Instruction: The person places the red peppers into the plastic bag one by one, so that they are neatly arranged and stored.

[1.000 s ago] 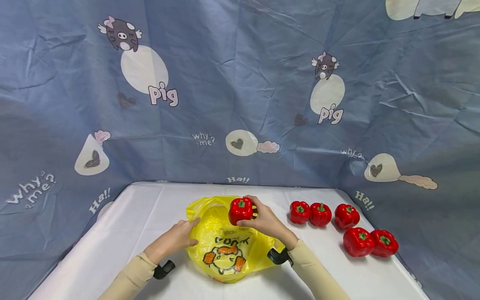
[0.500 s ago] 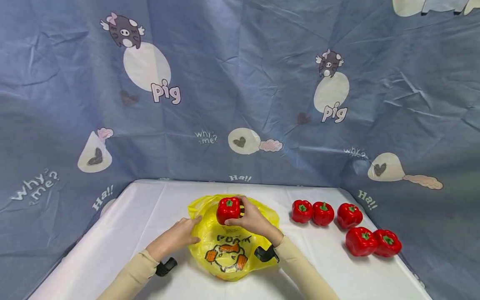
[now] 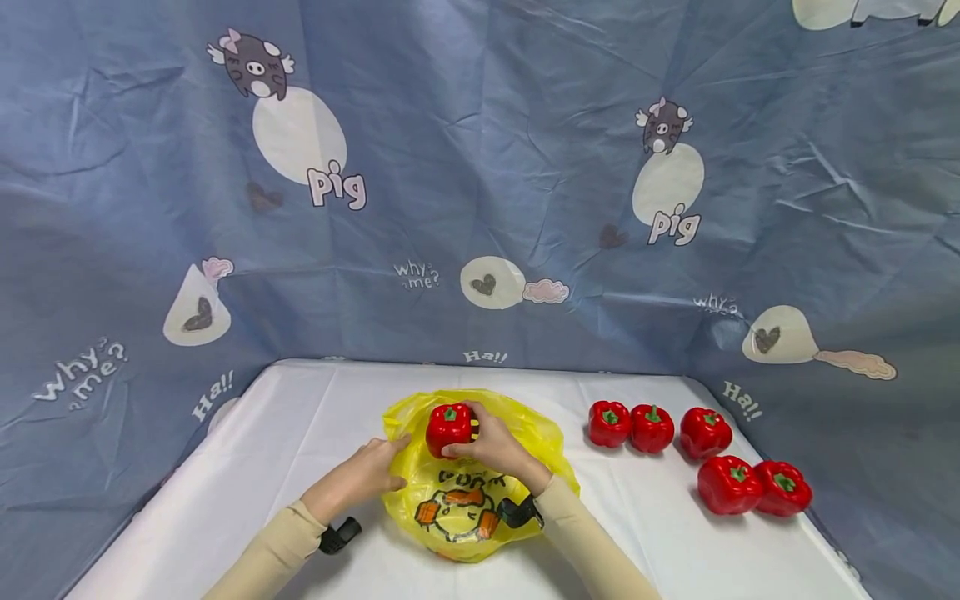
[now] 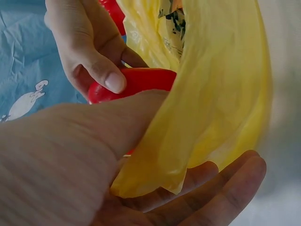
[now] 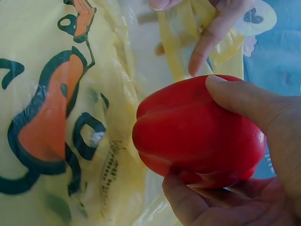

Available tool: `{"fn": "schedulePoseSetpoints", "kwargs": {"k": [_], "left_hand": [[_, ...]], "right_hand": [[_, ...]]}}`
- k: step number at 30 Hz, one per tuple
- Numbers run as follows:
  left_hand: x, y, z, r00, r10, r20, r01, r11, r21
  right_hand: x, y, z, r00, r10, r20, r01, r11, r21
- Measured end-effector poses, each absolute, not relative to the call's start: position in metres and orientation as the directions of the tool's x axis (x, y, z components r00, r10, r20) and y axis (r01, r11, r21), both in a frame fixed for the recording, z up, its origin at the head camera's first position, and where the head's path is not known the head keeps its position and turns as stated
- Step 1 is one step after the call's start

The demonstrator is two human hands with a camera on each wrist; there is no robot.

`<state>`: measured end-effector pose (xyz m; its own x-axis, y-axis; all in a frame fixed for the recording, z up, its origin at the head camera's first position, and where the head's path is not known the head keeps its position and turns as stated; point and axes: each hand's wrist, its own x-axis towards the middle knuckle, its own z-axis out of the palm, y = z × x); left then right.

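A yellow plastic bag [image 3: 525,425] with a cartoon print lies on the white table, its mouth spread wide. My left hand [image 3: 363,475] holds the bag's left rim; in the left wrist view the yellow film [image 4: 221,94] passes between thumb and fingers. My right hand [image 3: 495,446] grips a red bell pepper [image 3: 448,431] over the bag's mouth. Up close, the glossy pepper [image 5: 197,129] sits between the right thumb and fingers, near a left fingertip. Part of the pepper [image 4: 141,77] is hidden behind the left hand and the bag.
Several more red bell peppers stand in a loose group on the right, among them a front one [image 3: 730,485] and a back one [image 3: 609,423]. A blue printed cloth [image 3: 420,192] hangs behind the white table [image 3: 300,417].
My right hand has carried the bell pepper leftward and slightly down over the bag's mouth. The left hand stays at the bag's left rim. The head view has shifted slightly.
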<state>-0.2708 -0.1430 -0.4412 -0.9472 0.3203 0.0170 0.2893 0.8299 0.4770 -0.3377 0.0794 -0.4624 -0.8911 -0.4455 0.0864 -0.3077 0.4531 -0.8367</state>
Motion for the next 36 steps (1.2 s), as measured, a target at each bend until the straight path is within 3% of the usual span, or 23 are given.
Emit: {"fn": "schedulePoseSetpoints", "kwargs": {"k": [13,28,36], "left_hand": [[-0.271,-0.143,-0.441,-0.935,0.350,0.057,0.336,0.822,0.459],[-0.270,-0.141,-0.442,-0.940,0.340,0.020,0.310,0.830,0.464],[-0.271,-0.141,-0.442,-0.937,0.348,0.028,0.319,0.820,0.475]], "right_hand": [[-0.336,0.067,-0.471,-0.916,-0.397,0.062,-0.251,0.445,-0.860],[-0.332,0.057,-0.482,-0.889,-0.450,0.079,-0.296,0.436,-0.850],[-0.332,0.054,-0.482,-0.907,-0.409,0.101,-0.300,0.460,-0.836]]}}
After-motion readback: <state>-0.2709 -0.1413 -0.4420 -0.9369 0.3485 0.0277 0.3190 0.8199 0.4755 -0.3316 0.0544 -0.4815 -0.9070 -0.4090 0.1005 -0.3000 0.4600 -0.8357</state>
